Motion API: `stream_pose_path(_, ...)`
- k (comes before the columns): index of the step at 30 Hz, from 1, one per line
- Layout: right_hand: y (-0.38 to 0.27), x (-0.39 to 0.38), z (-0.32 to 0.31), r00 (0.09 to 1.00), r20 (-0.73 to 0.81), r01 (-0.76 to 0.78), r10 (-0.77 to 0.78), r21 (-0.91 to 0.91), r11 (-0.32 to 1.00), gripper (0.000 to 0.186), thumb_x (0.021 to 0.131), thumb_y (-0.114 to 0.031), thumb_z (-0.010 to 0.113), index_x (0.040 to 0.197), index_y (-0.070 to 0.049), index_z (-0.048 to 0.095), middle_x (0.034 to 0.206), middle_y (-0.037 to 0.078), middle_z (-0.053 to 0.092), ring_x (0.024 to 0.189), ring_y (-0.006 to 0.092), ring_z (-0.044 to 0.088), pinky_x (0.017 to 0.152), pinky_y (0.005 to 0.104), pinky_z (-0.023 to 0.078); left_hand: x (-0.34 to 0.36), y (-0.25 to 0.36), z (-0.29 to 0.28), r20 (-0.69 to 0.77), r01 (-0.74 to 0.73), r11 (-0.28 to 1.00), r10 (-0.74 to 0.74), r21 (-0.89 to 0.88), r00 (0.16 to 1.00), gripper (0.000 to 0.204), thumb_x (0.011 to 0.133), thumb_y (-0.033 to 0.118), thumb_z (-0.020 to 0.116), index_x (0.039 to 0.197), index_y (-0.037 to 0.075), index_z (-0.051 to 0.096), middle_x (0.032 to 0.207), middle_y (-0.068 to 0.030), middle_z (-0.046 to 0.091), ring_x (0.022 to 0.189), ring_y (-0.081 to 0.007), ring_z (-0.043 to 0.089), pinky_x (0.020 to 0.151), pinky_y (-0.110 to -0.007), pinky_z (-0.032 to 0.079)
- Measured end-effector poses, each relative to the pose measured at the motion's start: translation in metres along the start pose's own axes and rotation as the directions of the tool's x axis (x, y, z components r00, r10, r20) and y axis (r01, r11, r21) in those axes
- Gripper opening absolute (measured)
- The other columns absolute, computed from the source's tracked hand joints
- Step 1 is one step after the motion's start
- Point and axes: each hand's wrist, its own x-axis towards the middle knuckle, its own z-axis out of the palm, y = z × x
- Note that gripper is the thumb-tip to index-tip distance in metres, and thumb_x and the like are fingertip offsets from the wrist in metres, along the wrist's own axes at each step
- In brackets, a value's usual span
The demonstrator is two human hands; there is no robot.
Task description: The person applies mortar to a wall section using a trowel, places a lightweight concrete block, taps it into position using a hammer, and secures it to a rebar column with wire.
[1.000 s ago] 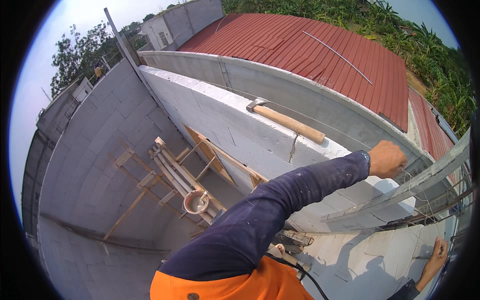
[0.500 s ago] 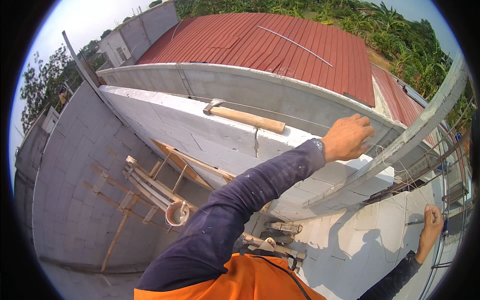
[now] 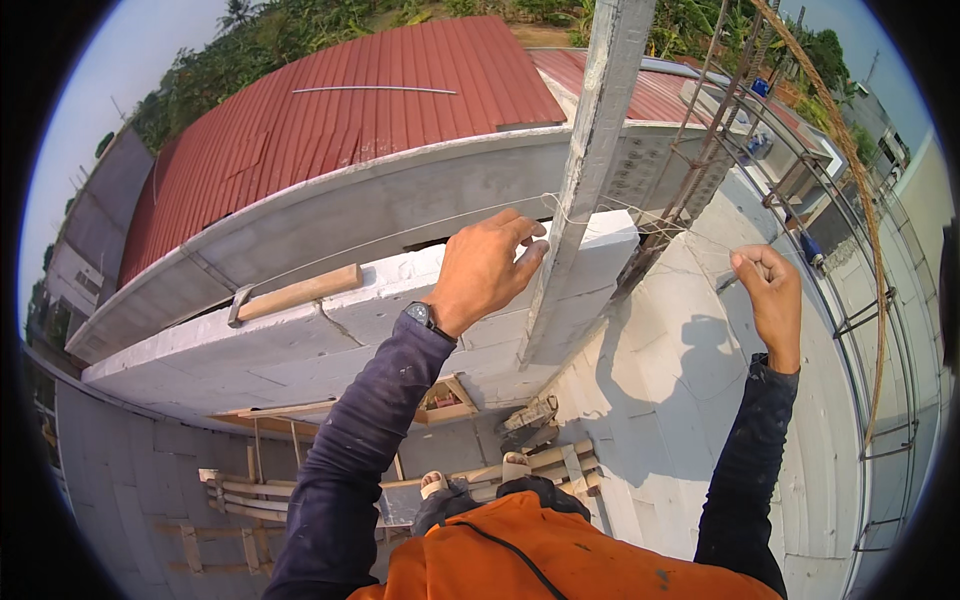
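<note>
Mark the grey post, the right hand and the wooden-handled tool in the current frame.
Grey post (image 3: 592, 140): head view, front face of its upper part.
Right hand (image 3: 776, 295): head view, middle of the hand.
Wooden-handled tool (image 3: 302, 292): head view, middle of the handle.

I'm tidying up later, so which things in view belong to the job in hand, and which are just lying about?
Seemingly in use:
- thin string, pinched in the right hand
- grey upright post, with string on it

Seemingly lying about:
- wooden-handled tool, on the block wall
- pale rod, on the red roof
</note>
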Motion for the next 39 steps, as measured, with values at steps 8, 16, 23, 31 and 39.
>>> stream_pose_path(8,-0.017,0.026,0.011,0.986,-0.104,0.108,-0.129,-0.19,0.976,0.023,0.1,-0.021,0.074,0.102,0.001,0.074,0.09,0.001,0.07,0.084,0.0092,0.058,0.078,0.0273,0.047,0.004,-0.034,0.046,-0.023,0.003,0.97,-0.009,-0.242,1.0,0.059,0.102,0.023,0.064,0.156,0.004,0.048,0.154,-0.0217,0.053,0.141,-0.0373,0.051,0.117,-0.044,0.042)
stream_pose_path(16,-0.018,0.048,0.017,0.965,-0.188,0.109,-0.182,-0.345,0.932,0.025,0.101,-0.024,0.074,0.102,0.001,0.074,0.088,0.0,0.067,0.082,0.0096,0.056,0.078,0.0268,0.046,0.019,-0.039,0.082,-0.068,0.019,0.718,-0.092,-0.695,0.993,0.069,0.096,0.013,0.063,0.161,0.01,0.044,0.165,-0.0168,0.044,0.155,-0.0341,0.038,0.126,-0.045,0.033)
stream_pose_path(23,-0.026,0.06,0.013,0.972,-0.218,0.005,-0.084,-0.343,0.939,0.026,0.1,-0.026,0.075,0.1,0.0,0.073,0.088,0.0,0.067,0.084,0.0095,0.057,0.08,0.0265,0.046,0.042,-0.039,0.08,-0.052,-0.043,0.326,-0.02,-0.944,0.998,0.078,0.086,0.003,0.066,0.161,0.006,0.043,0.16,-0.0116,0.05,0.149,-0.0226,0.044,0.12,-0.037,0.037)
stream_pose_path(31,-0.019,0.049,0.005,0.968,-0.199,0.084,-0.15,-0.307,0.948,0.029,0.1,-0.028,0.075,0.1,0.001,0.074,0.091,0.002,0.07,0.09,0.0116,0.061,0.088,0.0277,0.048,0.062,-0.036,0.077,-0.005,-0.005,0.27,0.0,-0.963,1.0,0.08,0.09,0.002,0.072,0.162,-0.004,0.038,0.162,-0.0155,0.046,0.15,-0.0231,0.045,0.121,-0.036,0.037)
stream_pose_path(39,-0.048,-0.008,-0.001,0.988,-0.119,-0.117,0.099,-0.16,0.98,0.028,0.1,-0.029,0.075,0.102,-0.001,0.076,0.084,-0.001,0.067,0.071,0.0054,0.055,0.065,0.023,0.043,0.046,-0.036,0.064,-0.002,0.006,0.346,-0.023,-0.938,1.0,0.075,0.094,0.003,0.07,0.161,-0.004,0.039,0.162,-0.0194,0.048,0.149,-0.0281,0.048,0.122,-0.04,0.039)
